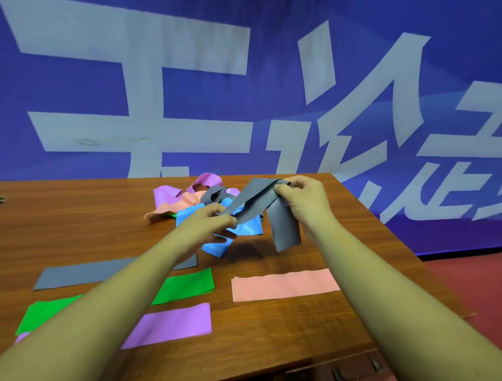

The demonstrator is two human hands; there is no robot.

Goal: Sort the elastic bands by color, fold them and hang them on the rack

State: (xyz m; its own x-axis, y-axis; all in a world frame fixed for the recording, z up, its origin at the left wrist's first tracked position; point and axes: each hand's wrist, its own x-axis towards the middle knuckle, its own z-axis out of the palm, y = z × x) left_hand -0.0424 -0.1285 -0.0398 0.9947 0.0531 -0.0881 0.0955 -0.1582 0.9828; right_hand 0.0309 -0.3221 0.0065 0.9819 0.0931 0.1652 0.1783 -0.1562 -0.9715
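While we hold grey band [257, 203] up off table [263, 326], left hand [211, 220] pinches lower end, right hand [306, 200] grips upper end, fingers curled round it; loose tail hangs below right grip. Long axis runs up and right, from left pinch to right grip. Flat grey band [81, 276] lies below-left of left pinch, under left forearm; left hand nearer, so we judge laying-down goes that way. Heap [168, 194] of unsorted bands just beyond both grips. Rack not in view.
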